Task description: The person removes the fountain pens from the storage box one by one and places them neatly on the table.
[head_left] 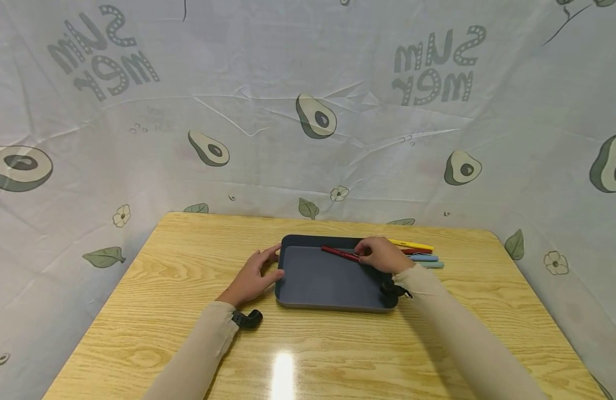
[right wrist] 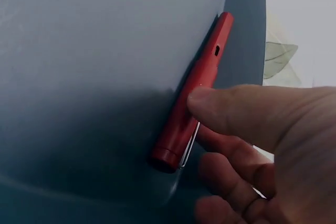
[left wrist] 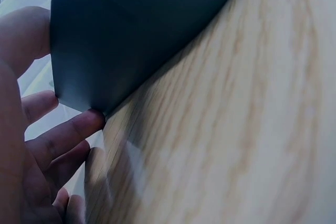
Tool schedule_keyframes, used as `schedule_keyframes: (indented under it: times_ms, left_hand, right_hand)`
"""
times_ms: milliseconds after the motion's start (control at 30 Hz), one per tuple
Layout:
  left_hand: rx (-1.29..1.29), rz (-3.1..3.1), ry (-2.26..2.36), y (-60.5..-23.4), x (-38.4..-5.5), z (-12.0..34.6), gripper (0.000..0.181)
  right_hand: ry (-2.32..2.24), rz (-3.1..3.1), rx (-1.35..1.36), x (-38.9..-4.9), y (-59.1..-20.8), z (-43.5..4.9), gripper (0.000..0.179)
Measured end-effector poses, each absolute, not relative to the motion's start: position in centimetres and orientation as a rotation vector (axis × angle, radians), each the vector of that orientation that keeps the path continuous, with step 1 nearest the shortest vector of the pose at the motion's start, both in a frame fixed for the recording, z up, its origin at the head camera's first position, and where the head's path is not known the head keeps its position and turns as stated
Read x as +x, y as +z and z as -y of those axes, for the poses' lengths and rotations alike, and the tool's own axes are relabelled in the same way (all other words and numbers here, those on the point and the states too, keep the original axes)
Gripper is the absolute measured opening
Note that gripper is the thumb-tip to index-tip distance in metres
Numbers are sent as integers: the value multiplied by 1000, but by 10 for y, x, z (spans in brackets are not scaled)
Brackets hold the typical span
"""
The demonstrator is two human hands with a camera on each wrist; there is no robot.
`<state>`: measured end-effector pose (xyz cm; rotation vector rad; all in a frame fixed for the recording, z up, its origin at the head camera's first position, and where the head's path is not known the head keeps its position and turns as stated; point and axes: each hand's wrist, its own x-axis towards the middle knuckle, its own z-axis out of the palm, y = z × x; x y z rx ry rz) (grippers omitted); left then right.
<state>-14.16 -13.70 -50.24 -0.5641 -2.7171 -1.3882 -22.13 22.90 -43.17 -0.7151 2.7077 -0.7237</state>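
A dark grey rectangular tray (head_left: 333, 283) lies on the table with a red pen (head_left: 338, 253) inside, along its far side. My right hand (head_left: 383, 254) pinches this pen; in the right wrist view the thumb presses on the red barrel (right wrist: 184, 111) beside its silver clip, with the fingers bent behind. At the tray's left side, my left hand (head_left: 253, 278) touches the edge, thumb and fingers spread. The left wrist view has its fingertips against the outer wall of the tray (left wrist: 131, 30), near a corner.
Right of the tray lie a yellow pen (head_left: 415, 245), another red pen (head_left: 420, 251), a blue pen (head_left: 427, 258) and a teal pen (head_left: 433, 265), partly behind the right hand. A pale cloth with avocado prints (head_left: 268, 161) hangs behind the wooden table (head_left: 158, 311).
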Motion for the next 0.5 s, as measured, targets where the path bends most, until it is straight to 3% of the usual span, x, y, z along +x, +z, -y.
schedule_keyframes:
  times_ms: [500]
  left_hand:
    - [-584,2696,-1410,-502,-142,137,71]
  right_hand:
    - [-515,-2699,-974,-220,-434,-234,22]
